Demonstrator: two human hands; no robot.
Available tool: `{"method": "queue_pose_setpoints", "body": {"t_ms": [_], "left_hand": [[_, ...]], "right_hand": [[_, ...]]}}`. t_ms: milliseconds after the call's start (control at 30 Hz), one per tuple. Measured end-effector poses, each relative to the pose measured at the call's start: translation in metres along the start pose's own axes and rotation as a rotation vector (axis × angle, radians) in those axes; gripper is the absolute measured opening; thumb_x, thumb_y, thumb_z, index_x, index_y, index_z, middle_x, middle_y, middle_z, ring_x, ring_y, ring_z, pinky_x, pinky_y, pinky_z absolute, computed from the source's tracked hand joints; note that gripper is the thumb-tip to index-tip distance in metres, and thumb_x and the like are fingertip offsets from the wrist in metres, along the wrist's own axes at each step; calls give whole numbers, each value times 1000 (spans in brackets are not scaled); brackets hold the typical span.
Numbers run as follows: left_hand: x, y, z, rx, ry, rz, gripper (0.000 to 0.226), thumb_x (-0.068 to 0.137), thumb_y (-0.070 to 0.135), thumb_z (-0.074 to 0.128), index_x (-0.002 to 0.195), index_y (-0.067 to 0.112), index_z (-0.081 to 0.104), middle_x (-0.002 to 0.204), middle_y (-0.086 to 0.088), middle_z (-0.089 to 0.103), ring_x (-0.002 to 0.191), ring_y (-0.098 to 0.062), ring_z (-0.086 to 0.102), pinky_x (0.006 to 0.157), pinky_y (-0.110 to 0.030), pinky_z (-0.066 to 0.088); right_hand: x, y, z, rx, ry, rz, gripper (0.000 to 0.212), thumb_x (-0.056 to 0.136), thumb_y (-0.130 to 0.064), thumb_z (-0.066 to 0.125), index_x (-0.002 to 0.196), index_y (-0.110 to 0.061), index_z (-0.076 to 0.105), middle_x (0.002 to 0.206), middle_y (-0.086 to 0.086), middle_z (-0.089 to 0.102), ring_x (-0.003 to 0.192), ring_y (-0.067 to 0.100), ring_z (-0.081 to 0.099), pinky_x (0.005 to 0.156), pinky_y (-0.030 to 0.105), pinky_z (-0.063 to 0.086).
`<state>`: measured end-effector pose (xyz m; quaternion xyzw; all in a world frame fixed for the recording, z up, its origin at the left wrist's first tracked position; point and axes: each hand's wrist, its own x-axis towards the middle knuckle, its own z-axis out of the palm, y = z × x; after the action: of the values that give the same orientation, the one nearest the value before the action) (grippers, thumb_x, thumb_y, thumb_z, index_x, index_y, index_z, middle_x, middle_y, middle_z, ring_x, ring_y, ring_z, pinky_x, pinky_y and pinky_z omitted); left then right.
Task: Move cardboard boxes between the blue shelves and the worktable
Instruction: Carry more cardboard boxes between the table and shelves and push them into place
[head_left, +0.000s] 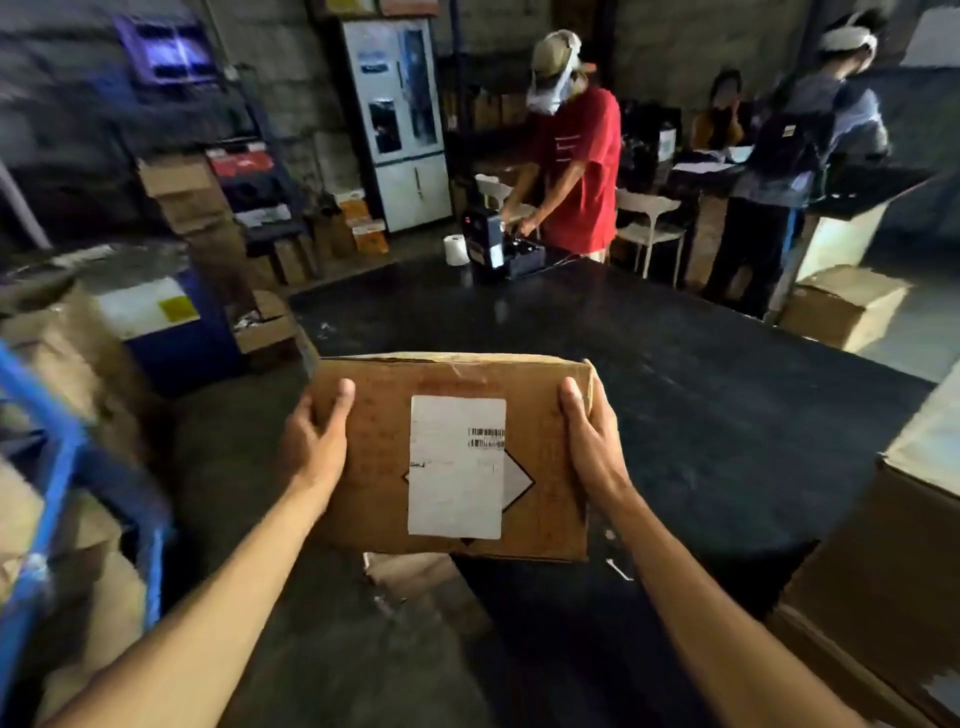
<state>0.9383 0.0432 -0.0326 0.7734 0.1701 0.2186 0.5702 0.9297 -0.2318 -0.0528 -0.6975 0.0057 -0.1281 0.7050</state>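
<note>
Cardboard box (452, 457), centre of frame, carried in the air between two bare hands, its broad labelled face turned up toward the camera. White label (457, 467) with barcode at its right edge, laid over a diamond mark. Left hand (317, 436) clamped on the box's left edge, thumb on the upper face, fingers wrapped out of sight round the side. Right hand (592, 441) clamped on the right edge in the same way, thumb on top near the far right corner. Box corners worn, far edge slightly crushed.

Dark bench (649, 374) filling centre and right of frame behind the box; near corner of the bench below the box, near edge running toward lower right. Broad bare stretch of bench top between the box and the far end. At the far end, upper centre: dark machine (493, 244) and white paper roll (456, 249), with a person in a red shirt (576, 166) standing just behind.

Blue shelf frame (57, 467) along the left edge, stacked cartons (47, 374) within and beside it. Floor strip between shelf frame and bench, lower centre, with a flattened piece of cardboard (410, 571) lying just under the box. Large carton (883, 571) at lower right, touching the bench's right side. Another carton (841, 306) on the floor, right of frame, past the bench's far right edge.
</note>
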Motion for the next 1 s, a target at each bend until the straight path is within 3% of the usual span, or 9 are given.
{"method": "queue_pose_setpoints", "body": {"t_ms": [67, 133, 200, 267, 433, 533, 733, 867, 1000], "left_hand": [[-8, 10, -49, 22, 139, 42, 59, 93, 55, 52, 132, 12, 52, 118, 3, 53, 108, -14, 51, 93, -22, 35], [-20, 14, -96, 71, 260, 45, 58, 96, 52, 48, 136, 11, 50, 130, -5, 56, 120, -21, 51, 98, -27, 34], [-38, 19, -148, 94, 399, 79, 53, 97, 51, 45, 128, 9, 57, 129, -13, 60, 121, -30, 54, 99, -33, 38], [-60, 25, -192, 148, 530, 101, 49, 99, 49, 42, 117, 7, 62, 112, -15, 66, 105, -32, 59, 88, -33, 42], [-134, 45, -283, 241, 823, 148, 53, 103, 43, 35, 111, -1, 64, 109, -26, 66, 103, -40, 60, 85, -42, 44], [-186, 59, -325, 258, 954, 148, 56, 103, 43, 33, 110, -2, 65, 108, -29, 66, 100, -41, 61, 79, -41, 42], [-294, 89, -369, 280, 1105, 250, 49, 102, 49, 30, 108, 14, 63, 95, -5, 67, 87, -23, 63, 80, -34, 50], [-349, 108, -394, 304, 1174, 276, 57, 93, 68, 25, 107, 26, 60, 95, 2, 70, 90, -19, 67, 86, -45, 55], [-402, 123, -416, 348, 1272, 298, 54, 93, 70, 24, 97, 28, 58, 85, 8, 66, 84, -14, 66, 82, -43, 55]], "right_hand": [[-6, -12, 39, 49, -115, -27, 79, 90, -63, 47, 157, -30, 22, 155, -1, 40, 136, 16, 47, 111, 41, 44], [-15, -25, 73, 94, -228, -55, 79, 89, -63, 47, 156, -28, 25, 149, -3, 46, 129, 11, 52, 105, 33, 48], [-32, -45, 107, 131, -333, -115, 63, 93, -57, 46, 149, -26, 39, 137, -9, 57, 118, -2, 57, 95, 17, 50], [-52, -61, 135, 161, -412, -174, 36, 100, -47, 43, 132, -34, 51, 124, -17, 62, 108, -11, 60, 87, 10, 47], [-117, -98, 180, 238, -624, -217, 56, 95, -69, 39, 141, -37, 45, 136, -8, 58, 125, 12, 55, 110, 47, 43], [-161, -125, 189, 288, -706, -273, 55, 98, -62, 39, 142, -30, 47, 134, -8, 60, 124, 8, 55, 111, 42, 42], [-229, -168, 191, 403, -811, -362, 54, 99, -49, 36, 140, -19, 52, 125, -14, 65, 118, -5, 58, 97, 13, 45], [-267, -183, 195, 494, -885, -392, 52, 100, -49, 36, 139, -17, 53, 127, -8, 66, 122, 5, 59, 99, 20, 46], [-303, -203, 204, 557, -990, -409, 50, 103, -52, 35, 134, -18, 56, 124, -2, 67, 120, 10, 60, 97, 23, 47]]}}
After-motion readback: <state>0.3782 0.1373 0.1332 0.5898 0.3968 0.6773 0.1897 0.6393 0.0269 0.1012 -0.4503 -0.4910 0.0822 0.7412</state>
